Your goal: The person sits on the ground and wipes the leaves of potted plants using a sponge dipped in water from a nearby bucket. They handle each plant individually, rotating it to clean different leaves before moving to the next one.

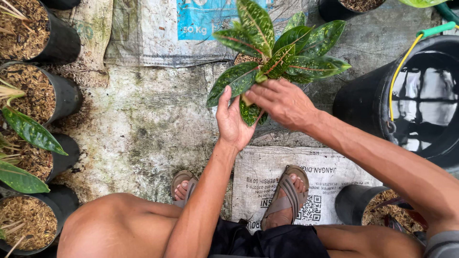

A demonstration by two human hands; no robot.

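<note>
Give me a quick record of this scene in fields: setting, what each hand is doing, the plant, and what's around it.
setting: outdoor ground covered with worn woven sacks, seen from above
left hand: open, palm cupping the lower leaves of the plant
right hand: fingers pinched on a leaf near the plant's middle
plant: speckled green leaves with reddish midribs; its pot mostly hidden under the leaves
left side: row of black pots filled with brown husk
right side: large black bucket holding water
feet: in sandals
</note>
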